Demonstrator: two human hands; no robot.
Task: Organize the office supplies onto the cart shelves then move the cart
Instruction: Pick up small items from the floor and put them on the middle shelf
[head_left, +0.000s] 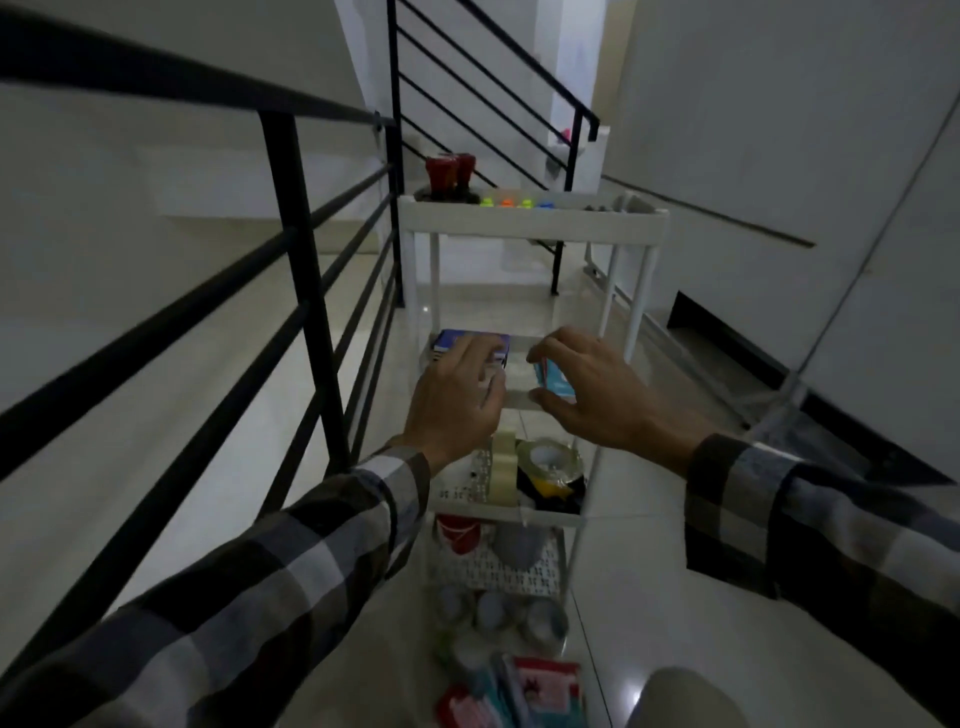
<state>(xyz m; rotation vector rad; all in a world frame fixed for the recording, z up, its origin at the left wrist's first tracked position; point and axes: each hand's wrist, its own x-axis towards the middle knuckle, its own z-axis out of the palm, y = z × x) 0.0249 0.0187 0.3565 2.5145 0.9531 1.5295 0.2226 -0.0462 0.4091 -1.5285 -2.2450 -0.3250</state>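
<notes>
head view: the right hand (597, 395) pinches a small light-blue cardboard box (551, 381) between thumb below and fingers above, clamped on it over the middle shelf of the white plastic cart (535, 221). just to the left of that grip, the left hand (460, 395) lies palm-down with fingers curled over a whitish packet (493, 371); whether it is actually gripping it i cannot tell. beyond the left fingers sits a dark blue box (470, 340), touching or nearly touching them. nearer than both hands, on the shelf below, stand a clear roll of packing tape (550, 460) and a pale beige tape roll (504, 475), side by side. above and beyond the grip, the cart's top tray holds two red stamps (449, 169) and a row of small bright coloured clips (514, 201). left of the hands runs a black metal railing (301, 244). both wrists wear plaid sleeves (311, 561).
</notes>
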